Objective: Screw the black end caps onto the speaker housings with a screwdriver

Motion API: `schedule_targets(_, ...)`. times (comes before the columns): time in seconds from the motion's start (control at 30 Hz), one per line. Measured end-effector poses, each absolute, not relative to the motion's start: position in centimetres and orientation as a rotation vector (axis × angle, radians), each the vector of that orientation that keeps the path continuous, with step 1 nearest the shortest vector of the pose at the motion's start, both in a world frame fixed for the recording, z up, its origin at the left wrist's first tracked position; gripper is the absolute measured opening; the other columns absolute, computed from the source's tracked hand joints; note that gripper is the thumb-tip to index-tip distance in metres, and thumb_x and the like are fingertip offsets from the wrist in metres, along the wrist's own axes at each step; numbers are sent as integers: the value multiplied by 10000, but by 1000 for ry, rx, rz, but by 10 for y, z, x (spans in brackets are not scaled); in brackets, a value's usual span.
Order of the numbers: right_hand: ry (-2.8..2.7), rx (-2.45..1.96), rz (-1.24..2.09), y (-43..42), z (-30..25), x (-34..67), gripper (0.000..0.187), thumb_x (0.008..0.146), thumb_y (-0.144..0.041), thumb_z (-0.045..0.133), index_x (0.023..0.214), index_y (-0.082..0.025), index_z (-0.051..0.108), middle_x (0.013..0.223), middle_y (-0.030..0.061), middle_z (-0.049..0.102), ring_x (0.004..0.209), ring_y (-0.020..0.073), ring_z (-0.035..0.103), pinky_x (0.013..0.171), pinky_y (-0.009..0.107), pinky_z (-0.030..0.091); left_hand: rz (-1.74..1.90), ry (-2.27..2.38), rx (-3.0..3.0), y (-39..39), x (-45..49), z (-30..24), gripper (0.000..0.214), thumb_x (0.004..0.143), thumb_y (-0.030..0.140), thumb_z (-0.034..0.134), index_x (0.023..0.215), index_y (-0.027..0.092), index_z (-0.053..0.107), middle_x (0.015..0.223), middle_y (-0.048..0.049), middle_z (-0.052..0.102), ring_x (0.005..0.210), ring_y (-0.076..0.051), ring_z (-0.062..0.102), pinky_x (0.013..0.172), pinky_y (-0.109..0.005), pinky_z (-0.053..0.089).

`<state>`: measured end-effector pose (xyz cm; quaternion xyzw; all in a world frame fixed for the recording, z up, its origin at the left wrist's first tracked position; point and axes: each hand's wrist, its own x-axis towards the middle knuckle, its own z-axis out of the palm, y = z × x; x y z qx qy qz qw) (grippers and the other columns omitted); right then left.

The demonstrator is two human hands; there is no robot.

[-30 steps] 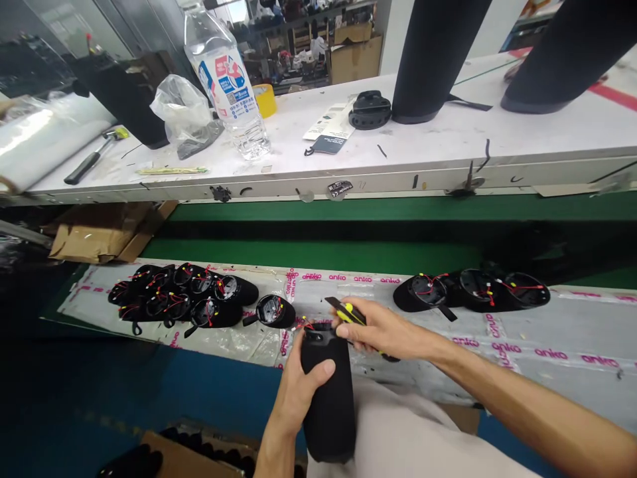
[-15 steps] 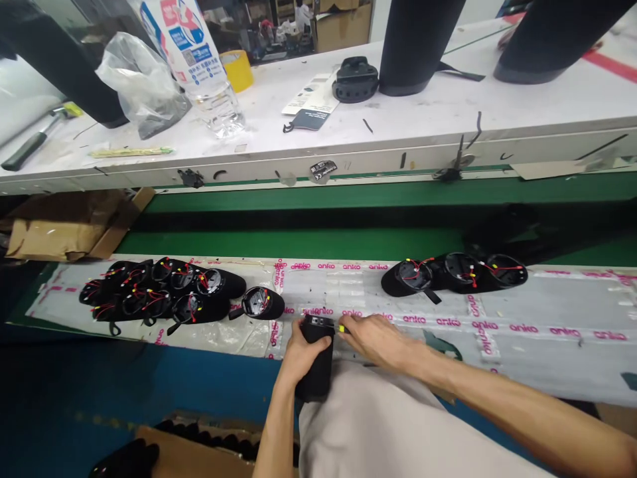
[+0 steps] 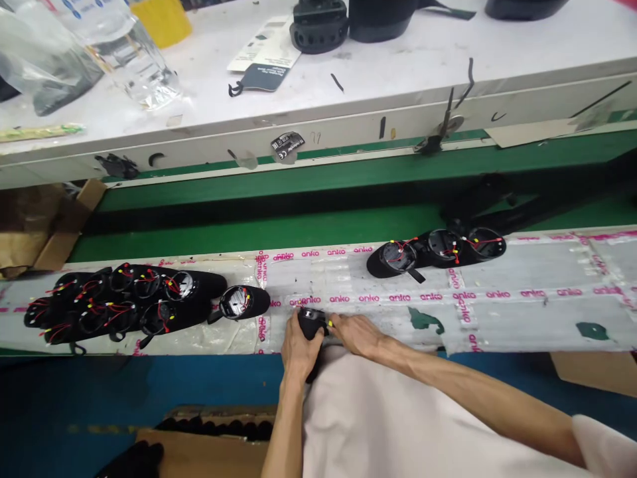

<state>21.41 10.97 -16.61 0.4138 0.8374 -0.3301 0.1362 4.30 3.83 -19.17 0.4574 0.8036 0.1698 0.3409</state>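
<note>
My left hand (image 3: 296, 345) is wrapped round a black fabric-covered cylinder (image 3: 309, 323) held upright at the near edge of the bench, its lower part hidden behind my shirt. My right hand (image 3: 355, 332) rests against the cylinder's open top with fingers closed; a small yellow tip (image 3: 329, 323) shows between the fingers, the rest of what it grips is hidden. A single open black shell (image 3: 240, 302) with red wires lies just left of my hands.
A heap of black shells with red wires (image 3: 119, 302) lies at the left on taped plastic sheeting (image 3: 522, 299). Three more shells (image 3: 435, 249) lie at right. Beyond runs a green belt (image 3: 298, 229), then a white bench (image 3: 398, 79) with a water bottle (image 3: 124, 56). A cardboard box (image 3: 209, 445) sits below.
The view has tilted down. Both hands and the cylinder have sunk toward my lap. The yellow-and-black tool seen earlier above the cylinder is now mostly hidden in my right hand.
</note>
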Motion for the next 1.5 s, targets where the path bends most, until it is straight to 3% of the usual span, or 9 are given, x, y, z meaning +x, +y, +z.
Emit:
schedule_targets(0.3, 2442, 1114, -953, 116, -167, 209, 310, 1070, -355, 354, 1207, -163, 555, 1011, 137, 744, 876, 284, 734, 719, 336, 496, 328, 2173, 1257, 41, 46, -191, 844, 809, 486, 694, 1507, 145, 364, 1409, -192, 567, 1309, -350, 559, 1029, -442, 491)
schedule_targets(0.93, 2441, 1045, -826, 117, -165, 202, 303, 1066, -298, 362, 1198, -122, 570, 953, 159, 748, 846, 286, 744, 695, 330, 525, 242, 2250, 1275, 42, 54, -194, 895, 762, 540, 732, 1490, 158, 377, 1310, -185, 613, 1156, -357, 649, 873, -428, 535)
schedule_targets(1.17, 2436, 961, -816, 129, -162, 196, 338, 1054, -311, 404, 1249, -93, 573, 921, 161, 760, 891, 310, 743, 735, 351, 538, 252, 2262, 1273, 44, 56, -195, 845, 770, 491, 724, 1464, 142, 394, 1309, -183, 616, 1155, -350, 651, 877, -421, 535)
schedule_targets(1.5, 2359, 1010, -769, 123, -154, 186, 325, 1026, -177, 399, 1288, -66, 555, 970, 179, 754, 899, 294, 746, 732, 341, 557, 249, 2258, 1271, 46, 55, -191, 853, 778, 522, 712, 1457, 116, 394, 1288, -208, 623, 1151, -363, 653, 876, -449, 540)
